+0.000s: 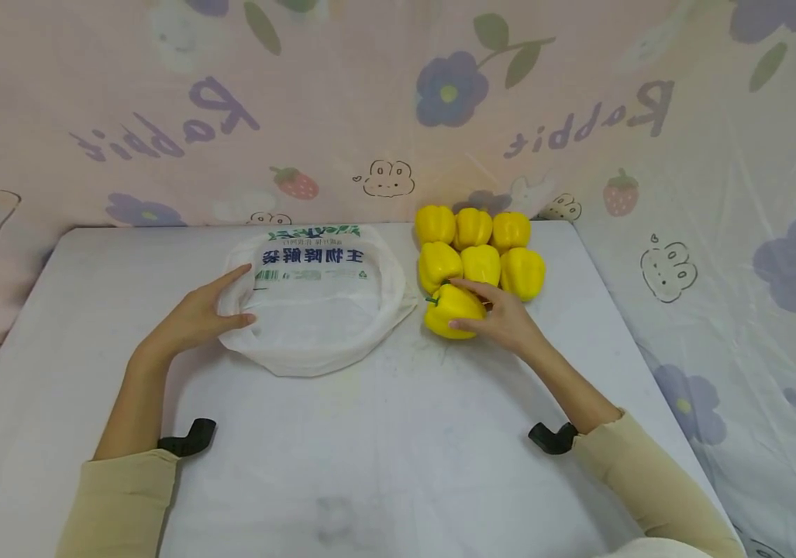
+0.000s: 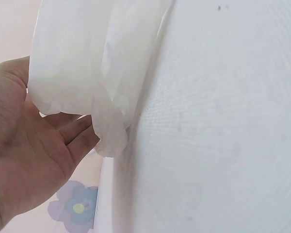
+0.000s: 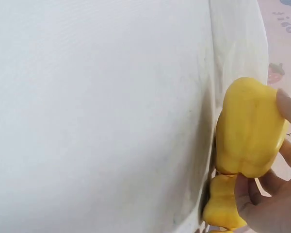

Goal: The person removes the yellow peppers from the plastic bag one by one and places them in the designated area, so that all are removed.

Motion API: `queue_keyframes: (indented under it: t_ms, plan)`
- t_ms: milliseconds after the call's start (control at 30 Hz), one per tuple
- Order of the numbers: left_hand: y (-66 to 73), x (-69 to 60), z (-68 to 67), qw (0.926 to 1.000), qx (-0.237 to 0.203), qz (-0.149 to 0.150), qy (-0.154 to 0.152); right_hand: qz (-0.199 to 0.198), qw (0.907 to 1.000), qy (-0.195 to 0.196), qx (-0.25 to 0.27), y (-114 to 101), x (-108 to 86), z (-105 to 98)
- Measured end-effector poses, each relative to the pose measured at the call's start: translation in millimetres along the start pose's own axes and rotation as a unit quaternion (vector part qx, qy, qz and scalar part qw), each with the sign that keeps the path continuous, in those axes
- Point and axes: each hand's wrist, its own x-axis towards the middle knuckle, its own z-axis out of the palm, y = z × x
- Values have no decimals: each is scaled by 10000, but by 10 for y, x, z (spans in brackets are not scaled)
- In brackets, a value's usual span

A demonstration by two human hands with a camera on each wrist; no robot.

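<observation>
A white plastic bag (image 1: 317,364) with green and blue print stands on the table, its rim rolled down around a wide opening. My left hand (image 1: 202,310) holds its left side, thumb and forefinger over the rolled rim. In the left wrist view, some fingers of the left hand (image 2: 36,141) are hidden behind the bag film (image 2: 70,63). The right hand (image 1: 502,318) grips a yellow bell pepper (image 1: 449,314) with a green stem, just right of the bag. The right wrist view shows the thumb and fingers around that bell pepper (image 3: 250,128).
Several more yellow bell peppers (image 1: 481,265) sit close together in two rows behind the held one. The white table (image 1: 342,465) ends at a patterned curtain (image 1: 370,101) at the back. Black wrist mounts (image 1: 191,438) stick out from both sleeves.
</observation>
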Motion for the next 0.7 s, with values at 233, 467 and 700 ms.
queue_keyframes:
  t_ms: [233, 467, 700]
  plan:
    - [23, -8, 4, 10000, -49, 6, 22, -87, 9999, -8, 126, 75, -1, 55]
    - [11, -9, 6, 10000, -13, 11, -29, -77, 9994, 250, 222, 90, -7, 101]
    - [-16, 7, -20, 9999, -31, 132, 23, -173, 9990, 107, 387, 96, -7, 83]
